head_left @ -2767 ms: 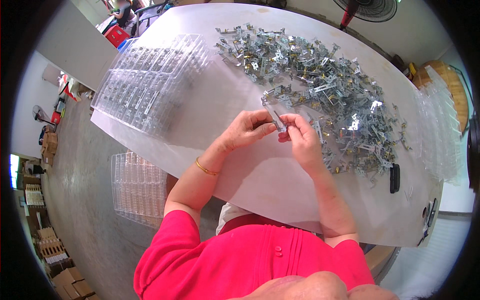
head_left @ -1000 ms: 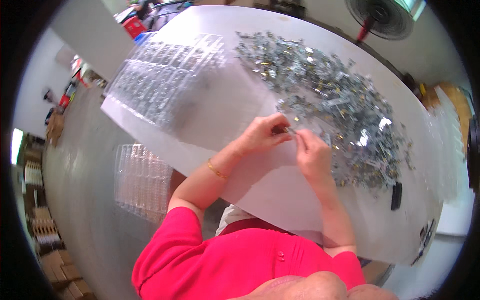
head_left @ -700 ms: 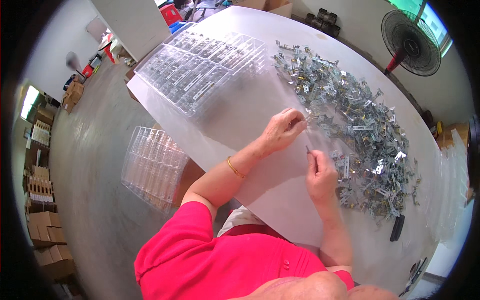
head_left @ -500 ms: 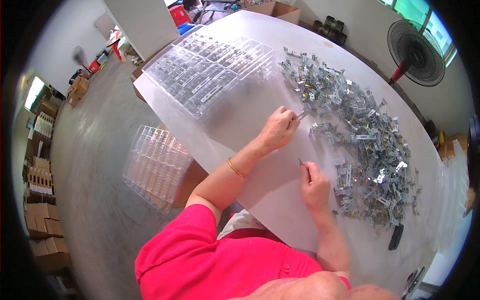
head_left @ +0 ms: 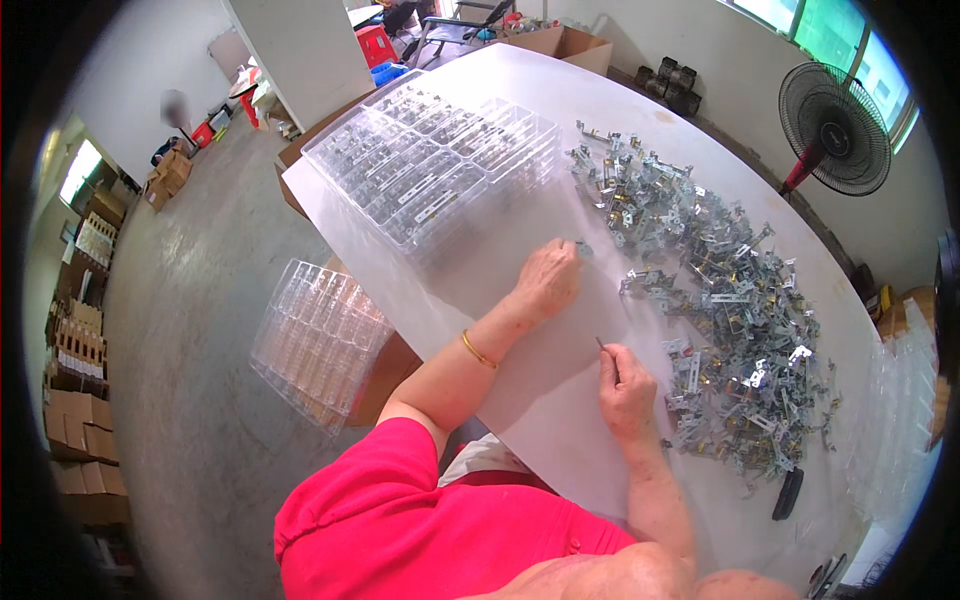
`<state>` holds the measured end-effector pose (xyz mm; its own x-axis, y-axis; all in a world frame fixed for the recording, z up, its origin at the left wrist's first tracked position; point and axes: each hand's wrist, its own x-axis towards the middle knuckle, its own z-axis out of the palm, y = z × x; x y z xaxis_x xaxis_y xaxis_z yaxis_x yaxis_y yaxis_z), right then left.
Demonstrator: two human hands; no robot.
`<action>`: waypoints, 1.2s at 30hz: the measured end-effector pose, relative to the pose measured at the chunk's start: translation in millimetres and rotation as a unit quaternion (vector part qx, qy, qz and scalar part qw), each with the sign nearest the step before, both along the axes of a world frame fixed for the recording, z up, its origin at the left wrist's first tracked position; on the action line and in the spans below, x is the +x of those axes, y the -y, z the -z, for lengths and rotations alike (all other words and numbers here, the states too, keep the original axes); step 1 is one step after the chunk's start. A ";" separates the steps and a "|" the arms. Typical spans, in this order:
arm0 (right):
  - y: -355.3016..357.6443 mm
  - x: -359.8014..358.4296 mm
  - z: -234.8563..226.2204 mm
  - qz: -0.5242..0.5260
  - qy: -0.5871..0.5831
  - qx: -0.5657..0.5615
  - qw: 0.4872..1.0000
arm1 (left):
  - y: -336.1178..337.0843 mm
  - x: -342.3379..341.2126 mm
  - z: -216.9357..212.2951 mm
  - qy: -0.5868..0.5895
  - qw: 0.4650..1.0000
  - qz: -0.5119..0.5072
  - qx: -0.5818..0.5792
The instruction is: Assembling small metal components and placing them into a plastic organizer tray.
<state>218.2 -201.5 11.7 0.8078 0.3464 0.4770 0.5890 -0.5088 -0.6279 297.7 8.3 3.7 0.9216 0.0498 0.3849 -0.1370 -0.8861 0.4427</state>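
Observation:
My left hand (head_left: 550, 277), with a gold bangle (head_left: 478, 350) on its wrist, is closed over the table at the near edge of a pile of metal parts. A small metal part (head_left: 583, 249) sticks out past its fingertips. Nearer to me, my right hand (head_left: 628, 388) pinches a thin dark metal piece (head_left: 601, 344) between thumb and finger. The pile of small metal bracket parts (head_left: 735, 310), silver with brassy bits, spreads along the right of the table. Clear plastic trays (head_left: 405, 225) filled with rows of similar parts stand at the far left.
The pale table (head_left: 545, 400) has a curved far edge. Below its left edge, more clear trays (head_left: 320, 340) rest on a cardboard box (head_left: 390, 375). A black oblong piece (head_left: 788, 494) lies by the pile's near end. A fan (head_left: 835, 130) stands beyond the table at right.
My left hand has drawn back slightly from the pile, toward me and to the left, with the metal part. My right hand stays nearly in place. The whole view has shifted a little.

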 end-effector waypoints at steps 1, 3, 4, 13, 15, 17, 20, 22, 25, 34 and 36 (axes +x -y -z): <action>-0.1 0.6 0.9 0.000 0.001 0.001 1.000 | -0.6 0.0 0.0 0.008 1.000 0.002 0.002; 1.7 1.0 2.2 0.002 -0.003 -0.002 1.000 | 3.3 -0.3 -5.1 0.009 1.000 -0.001 0.000; 2.3 1.2 1.4 0.003 -0.002 -0.002 1.000 | 4.9 -0.1 -7.1 0.010 1.000 -0.006 -0.002; -1.0 -2.2 2.7 0.002 -0.007 0.019 1.000 | -1.5 2.4 8.1 0.018 0.999 -0.043 0.021; 0.9 -1.4 3.4 0.006 -0.009 0.025 1.000 | 3.5 4.6 7.7 0.018 0.999 -0.040 0.021; 1.4 0.4 2.8 0.005 -0.017 0.027 0.999 | 4.3 3.9 4.6 0.016 0.999 -0.033 0.020; -0.6 0.1 -0.3 0.002 -0.025 0.041 0.999 | 4.6 -2.0 -7.5 0.044 0.998 -0.040 0.001; -0.3 0.8 -0.4 -0.002 -0.022 0.054 0.998 | 0.6 -10.7 -25.4 0.133 0.990 -0.037 -0.019; 2.0 1.9 1.1 0.008 -0.061 0.032 0.998 | -6.5 -17.9 -65.2 0.166 0.983 -0.033 -0.072; 6.4 2.9 -0.2 0.001 -0.080 0.038 0.996 | -93.8 23.9 -143.1 0.166 0.981 -0.099 -0.013; 6.3 1.5 -2.9 -0.006 -0.089 0.049 0.995 | -112.7 40.1 -145.9 0.082 0.990 -0.112 0.006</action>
